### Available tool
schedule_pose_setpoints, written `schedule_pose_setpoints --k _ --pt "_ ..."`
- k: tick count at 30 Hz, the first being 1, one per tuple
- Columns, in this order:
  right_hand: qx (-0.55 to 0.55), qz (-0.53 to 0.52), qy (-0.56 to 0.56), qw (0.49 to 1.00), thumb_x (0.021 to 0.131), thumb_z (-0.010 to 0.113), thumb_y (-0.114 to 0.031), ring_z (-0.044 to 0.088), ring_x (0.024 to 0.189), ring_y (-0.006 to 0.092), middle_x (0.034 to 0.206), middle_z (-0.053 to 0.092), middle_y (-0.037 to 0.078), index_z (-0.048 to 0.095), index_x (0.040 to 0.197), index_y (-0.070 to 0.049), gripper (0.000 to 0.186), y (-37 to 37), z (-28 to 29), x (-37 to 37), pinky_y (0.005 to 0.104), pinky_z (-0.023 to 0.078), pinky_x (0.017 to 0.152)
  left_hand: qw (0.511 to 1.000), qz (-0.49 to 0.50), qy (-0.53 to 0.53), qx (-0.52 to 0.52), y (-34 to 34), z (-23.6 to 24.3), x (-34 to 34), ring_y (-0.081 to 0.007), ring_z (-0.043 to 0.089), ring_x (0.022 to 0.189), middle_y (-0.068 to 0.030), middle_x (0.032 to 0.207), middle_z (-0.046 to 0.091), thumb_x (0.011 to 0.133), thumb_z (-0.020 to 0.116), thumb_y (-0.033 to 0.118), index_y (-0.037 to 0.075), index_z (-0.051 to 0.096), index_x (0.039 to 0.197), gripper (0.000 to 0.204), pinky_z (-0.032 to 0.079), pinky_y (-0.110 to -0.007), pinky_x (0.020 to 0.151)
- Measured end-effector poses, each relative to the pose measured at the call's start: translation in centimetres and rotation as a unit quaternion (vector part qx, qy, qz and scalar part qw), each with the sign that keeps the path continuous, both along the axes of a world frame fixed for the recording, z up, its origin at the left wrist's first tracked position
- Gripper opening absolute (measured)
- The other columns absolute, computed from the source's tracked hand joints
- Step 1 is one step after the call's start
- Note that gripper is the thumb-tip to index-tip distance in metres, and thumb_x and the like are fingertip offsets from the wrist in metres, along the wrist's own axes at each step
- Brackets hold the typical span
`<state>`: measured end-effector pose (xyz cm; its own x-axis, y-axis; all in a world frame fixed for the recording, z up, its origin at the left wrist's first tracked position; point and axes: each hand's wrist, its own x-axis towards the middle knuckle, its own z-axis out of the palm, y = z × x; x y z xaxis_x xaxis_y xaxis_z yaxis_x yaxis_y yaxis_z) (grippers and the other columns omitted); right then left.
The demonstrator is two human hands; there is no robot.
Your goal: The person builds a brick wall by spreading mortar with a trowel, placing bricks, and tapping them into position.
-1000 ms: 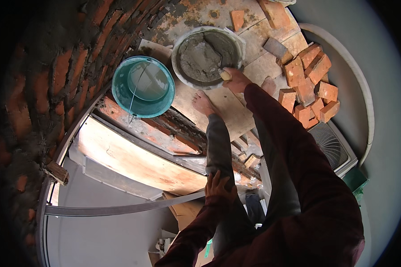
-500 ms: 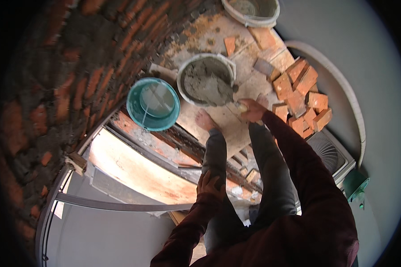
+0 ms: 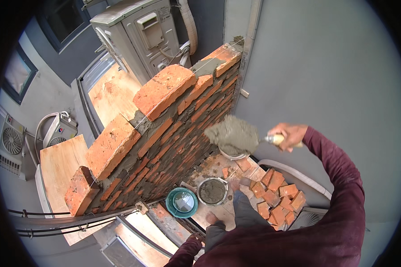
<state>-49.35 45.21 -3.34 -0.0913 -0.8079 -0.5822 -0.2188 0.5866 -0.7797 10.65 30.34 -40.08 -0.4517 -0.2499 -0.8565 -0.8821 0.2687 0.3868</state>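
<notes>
My right hand (image 3: 289,136) is closed around the pale handle of a trowel (image 3: 275,139). The blade lies hidden under a thick heap of grey mortar (image 3: 233,135), held up in the air to the right of a brick wall (image 3: 153,149). Separate top bricks (image 3: 164,89) sit along the wall, and a thin string runs past them. Between two of these bricks, wet mortar (image 3: 208,66) is spread. Down by my left leg rests my left hand (image 3: 194,241), partly dark, with its fingers seeming to lie flat and nothing visible in it.
On the floor stand a mortar bucket (image 3: 200,196) and a teal basin (image 3: 169,204) with water. Loose bricks (image 3: 278,196) are piled at the right, near a pale hose (image 3: 298,177). An air-conditioner unit (image 3: 136,40) stands behind the wall. A grey wall (image 3: 316,80) rises on the right.
My right hand has lifted the trowel from the mortar bucket to above the floor beside the wall, carrying a heap of mortar. The view has swung up to the wall's top.
</notes>
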Motion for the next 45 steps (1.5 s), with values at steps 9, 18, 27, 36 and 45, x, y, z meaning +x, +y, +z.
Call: schedule_pose_setpoints --k 9,18,27,36,45 --pt "-0.151 0.051 0.309 0.938 0.061 0.061 -0.002 0.05 0.049 0.0126 0.064 0.049 0.0 0.05 0.08 -0.005 0.023 -14.5 16.7 -16.1 0.0268 0.042 0.042 0.95 0.306 -0.029 -0.049 2.0 -6.3 6.2 -0.0293 0.048 0.128 -0.0166 0.139 0.049 0.091 0.065 0.024 0.007 0.049 0.135 0.049 0.038 -0.039 0.108" --pt "-0.22 0.159 0.744 0.61 0.083 0.059 -0.01 0.067 0.072 0.0286 0.081 0.065 0.005 0.06 0.094 -0.016 0.013 -20.0 8.3 -21.3 0.0435 0.053 0.057 0.544 0.693 0.121 0.457 6.2 -6.8 2.1 -0.0267 0.055 0.09 -0.0124 0.098 0.057 0.093 0.058 0.019 0.009 0.051 0.105 0.018 0.048 -0.042 0.082" --pt "-0.232 0.283 0.791 0.491 0.091 0.052 -0.017 0.067 0.075 0.0216 0.082 0.061 0.002 0.058 0.097 -0.016 0.008 -26.3 9.6 -18.2 0.0374 0.053 0.061 0.947 0.302 0.074 -0.086 2.1 -6.5 -1.3 -0.0296 0.066 0.095 -0.0148 0.099 0.069 0.093 0.06 0.021 0.002 0.063 0.101 0.021 0.051 -0.041 0.09" --pt "-0.156 0.272 0.821 0.477 0.092 0.052 -0.016 0.066 0.072 0.0199 0.082 0.063 0.006 0.058 0.095 -0.014 0.007 -21.3 13.4 -21.1 0.0354 0.05 0.058 0.49 0.626 0.328 0.511 2.0 -11.2 -4.9 -0.0124 0.058 0.086 -0.0043 0.091 0.065 0.091 0.067 0.017 0.002 0.064 0.106 0.021 0.049 -0.026 0.075" --pt "-0.086 -0.194 0.238 0.948 0.093 0.06 -0.039 0.049 0.048 0.0126 0.068 0.054 0.003 0.056 0.102 -0.004 0.036 -1.1 4.8 -10.0 0.0299 0.043 0.045 0.783 0.565 0.184 0.184 1.6 -9.4 0.0 -0.0166 0.062 0.094 -0.0086 0.098 0.068 0.09 0.068 0.013 0.002 0.064 0.114 0.027 0.051 -0.03 0.081"
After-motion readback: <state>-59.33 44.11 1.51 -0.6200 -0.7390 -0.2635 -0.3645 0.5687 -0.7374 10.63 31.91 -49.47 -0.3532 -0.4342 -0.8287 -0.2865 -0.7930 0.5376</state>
